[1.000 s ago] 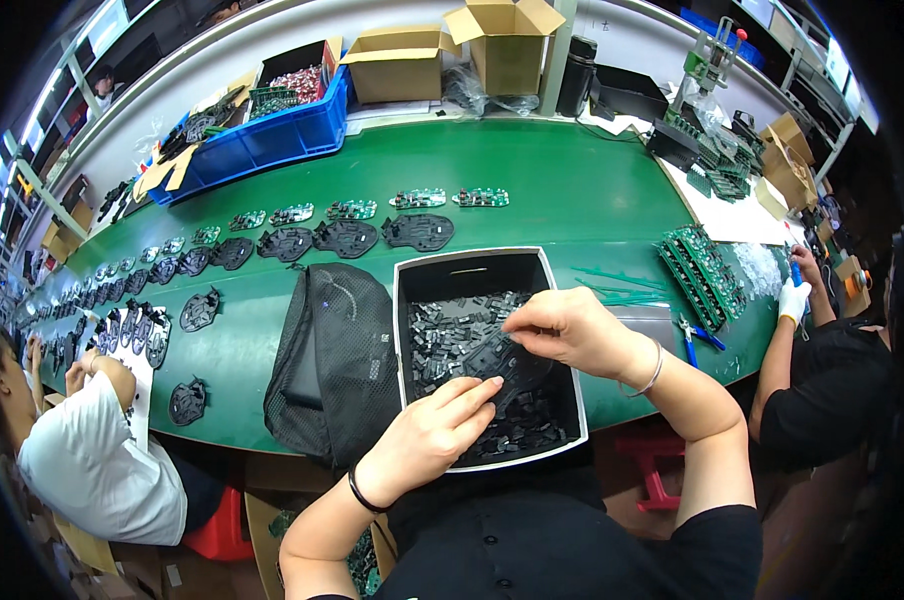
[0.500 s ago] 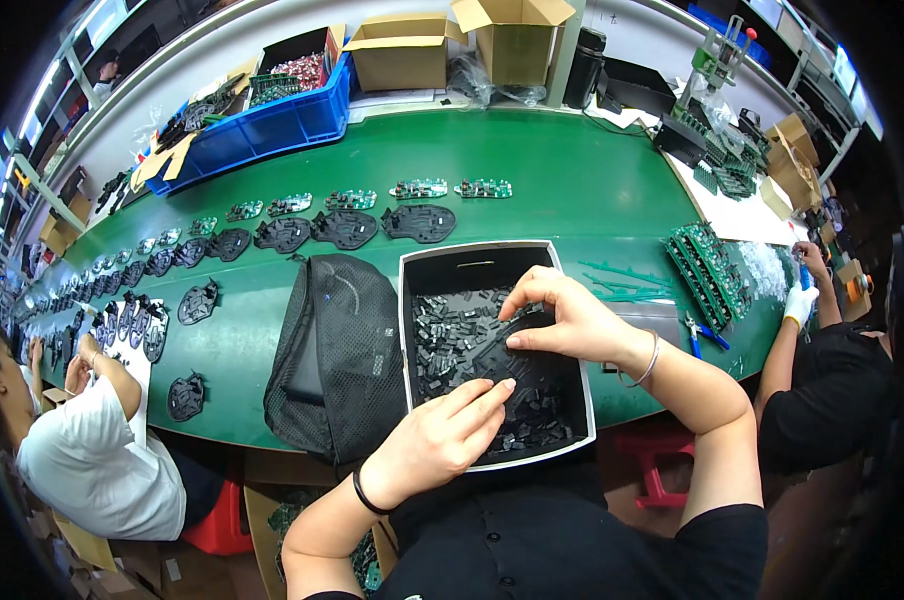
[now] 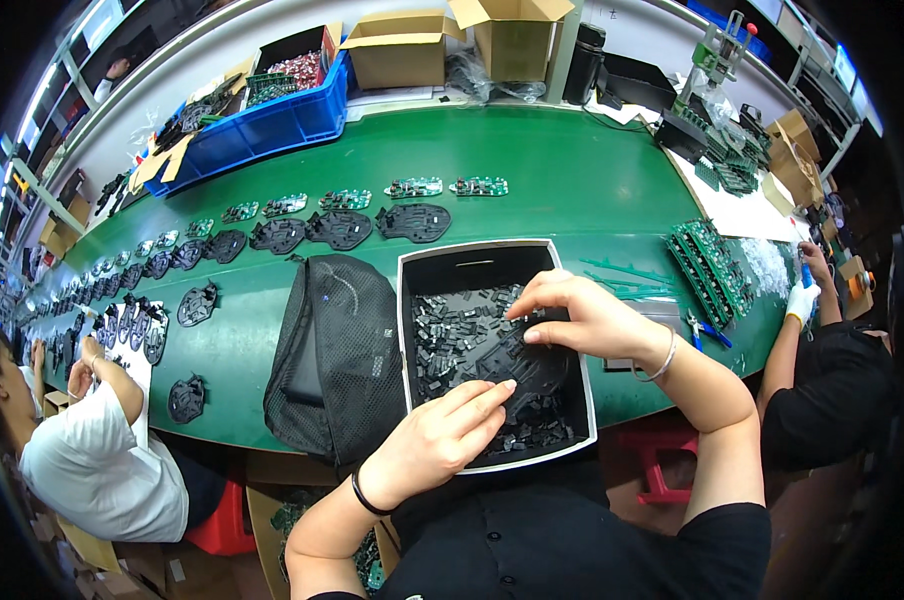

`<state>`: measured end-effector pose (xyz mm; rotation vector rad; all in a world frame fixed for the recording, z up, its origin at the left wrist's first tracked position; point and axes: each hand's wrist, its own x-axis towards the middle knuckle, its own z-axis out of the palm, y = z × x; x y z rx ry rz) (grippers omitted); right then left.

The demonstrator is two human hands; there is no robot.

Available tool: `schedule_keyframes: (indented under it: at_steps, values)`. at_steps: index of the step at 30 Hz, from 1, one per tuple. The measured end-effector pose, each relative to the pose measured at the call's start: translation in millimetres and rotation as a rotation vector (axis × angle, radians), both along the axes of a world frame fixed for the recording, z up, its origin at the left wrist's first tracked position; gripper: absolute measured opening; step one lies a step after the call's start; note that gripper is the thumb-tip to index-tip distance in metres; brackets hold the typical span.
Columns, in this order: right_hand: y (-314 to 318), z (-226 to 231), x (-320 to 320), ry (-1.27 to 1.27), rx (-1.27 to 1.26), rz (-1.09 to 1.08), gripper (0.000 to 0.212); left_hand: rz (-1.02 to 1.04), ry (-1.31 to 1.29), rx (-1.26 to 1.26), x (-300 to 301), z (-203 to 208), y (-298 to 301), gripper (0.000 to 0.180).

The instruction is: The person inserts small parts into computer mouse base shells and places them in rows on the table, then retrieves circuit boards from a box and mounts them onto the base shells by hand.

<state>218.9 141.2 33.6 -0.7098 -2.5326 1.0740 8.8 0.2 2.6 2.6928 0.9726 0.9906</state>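
My left hand [image 3: 455,424] reaches over the near edge of a black-lined box [image 3: 404,330], its fingers closed against a dark plastic shell [image 3: 538,368]. The shell blends into the black contents, and my left thumb is hidden beneath. Curled above the shell's far side is my right hand [image 3: 584,318], thumb and forefinger apart, with nothing visible between them. Loose small black plastic parts [image 3: 452,325] cover the box's bottom.
A black mesh bag [image 3: 337,350] lies left of the box. Beyond are rows of black shells [image 3: 413,223] and green circuit boards [image 3: 414,187]. Stacked boards [image 3: 709,270] and blue-handled pliers [image 3: 710,333] lie right. Co-workers sit on both sides.
My right hand has shifted slightly right, away from the shell, its fingertips now over the box's middle. My left hand has stayed almost still.
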Motion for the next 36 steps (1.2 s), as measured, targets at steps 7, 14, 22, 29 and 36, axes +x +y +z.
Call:
schedule_keyframes:
  at_steps: [7,14,22,29,36]
  values:
    - [-31,25,2,-0.248,0.392,0.125,0.077,0.019,-0.054,0.011,0,-1,-1,0.021]
    - [17,57,-7,-0.143,0.469,-0.07,0.067,0.383,-0.239,0.189,-13,18,-5,0.04]
    - [156,-23,-43,-0.541,0.446,-0.381,0.07,0.955,-0.447,0.214,-78,-16,-43,0.016]
    - [180,-55,-71,-0.651,0.308,-0.269,0.064,1.369,-0.46,0.151,-173,-64,-70,0.017]
    - [117,8,-83,-0.183,0.251,-0.255,0.034,2.014,0.149,-0.087,-236,-74,-48,0.051]
